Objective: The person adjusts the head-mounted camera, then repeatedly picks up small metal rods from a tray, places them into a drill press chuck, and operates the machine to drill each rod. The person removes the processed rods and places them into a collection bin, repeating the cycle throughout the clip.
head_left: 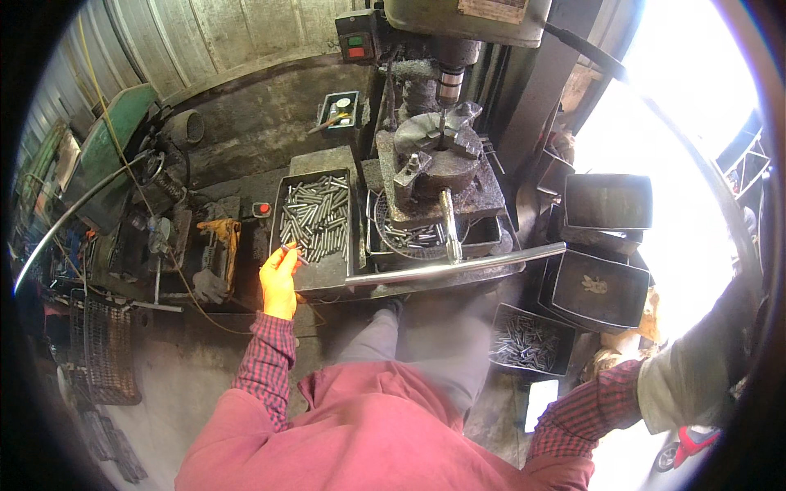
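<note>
My left hand [278,285], in an orange glove, is at the near edge of a metal tray [277,214] heaped with short metal pins [315,214]. Its thumb and fingers are pinched together, with a metal pin [302,261] at the fingertips. My right hand [725,340] is raised at the far right, close to the camera, in a grey glove. Its fingers are dark and blurred, beside a dark curved bar [696,139] running from the drill press. Under the press's drill bit [443,123], a round jaw chuck [434,155] carries a long silver T-handle [458,268].
Below the chuck stands another pin-filled container [495,237]. Right of my legs, a bin [524,340] holds more pins, with stacked metal bins [602,286] beyond. A switch box [356,41] is beside the press. At left are a red-topped container [262,209] and a wire basket [105,348].
</note>
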Motion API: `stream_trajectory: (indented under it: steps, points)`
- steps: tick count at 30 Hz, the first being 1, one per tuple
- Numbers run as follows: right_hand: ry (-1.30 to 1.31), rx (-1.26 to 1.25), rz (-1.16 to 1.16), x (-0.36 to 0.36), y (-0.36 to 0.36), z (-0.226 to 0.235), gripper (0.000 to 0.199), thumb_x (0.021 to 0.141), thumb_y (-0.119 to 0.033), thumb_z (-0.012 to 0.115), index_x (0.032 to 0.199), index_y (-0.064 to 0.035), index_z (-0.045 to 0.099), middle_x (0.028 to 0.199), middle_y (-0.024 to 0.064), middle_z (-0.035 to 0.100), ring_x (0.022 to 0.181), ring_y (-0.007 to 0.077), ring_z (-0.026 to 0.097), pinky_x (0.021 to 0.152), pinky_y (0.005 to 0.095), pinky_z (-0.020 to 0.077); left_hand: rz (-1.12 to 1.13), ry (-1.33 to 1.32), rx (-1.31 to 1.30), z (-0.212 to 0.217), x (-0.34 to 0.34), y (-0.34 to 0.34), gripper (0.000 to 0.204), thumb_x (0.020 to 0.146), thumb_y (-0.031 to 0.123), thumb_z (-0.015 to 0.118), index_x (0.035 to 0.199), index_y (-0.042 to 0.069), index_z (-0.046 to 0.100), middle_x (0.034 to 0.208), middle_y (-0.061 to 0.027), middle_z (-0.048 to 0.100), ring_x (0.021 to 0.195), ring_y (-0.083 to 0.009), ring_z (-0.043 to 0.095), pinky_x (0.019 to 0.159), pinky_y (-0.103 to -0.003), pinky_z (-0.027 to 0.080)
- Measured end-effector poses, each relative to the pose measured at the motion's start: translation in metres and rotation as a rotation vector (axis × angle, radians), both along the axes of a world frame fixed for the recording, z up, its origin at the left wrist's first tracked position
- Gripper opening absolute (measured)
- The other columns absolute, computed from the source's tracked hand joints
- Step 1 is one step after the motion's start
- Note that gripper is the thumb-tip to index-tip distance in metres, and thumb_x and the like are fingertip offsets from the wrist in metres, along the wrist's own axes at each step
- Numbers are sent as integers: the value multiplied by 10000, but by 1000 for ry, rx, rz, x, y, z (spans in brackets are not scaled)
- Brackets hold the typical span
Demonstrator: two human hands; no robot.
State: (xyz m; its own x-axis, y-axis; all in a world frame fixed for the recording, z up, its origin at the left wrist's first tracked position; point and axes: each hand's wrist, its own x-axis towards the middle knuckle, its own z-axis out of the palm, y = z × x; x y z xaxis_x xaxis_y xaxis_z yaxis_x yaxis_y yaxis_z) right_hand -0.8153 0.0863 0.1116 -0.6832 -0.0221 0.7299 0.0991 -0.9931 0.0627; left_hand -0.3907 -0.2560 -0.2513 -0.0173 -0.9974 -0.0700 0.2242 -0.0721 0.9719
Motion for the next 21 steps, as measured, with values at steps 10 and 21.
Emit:
stream_trajectory:
  steps: [10, 21]
  points:
    - [-476, 918, 269, -80, -89, -232, 663, 1038, -510, 575, 1441, 2, 451, 1374, 241, 499, 1273, 321, 491, 1153, 539, 388, -3, -14, 85, 4, 10, 36, 253, 1022, 124, 723, 1253, 23, 747, 1037, 6, 763, 862, -75, 655, 720, -210, 472]
    - [1143, 1383, -135, 154, -232, -174, 361, 973, -393, 748, 1002, -35, 712, 831, 141, 725, 826, 318, 738, 797, 414, 591, 6, 10, -158, 71, 9, 1, 250, 1054, 72, 673, 1287, -8, 717, 1117, -49, 747, 962, -103, 678, 867, -250, 538]
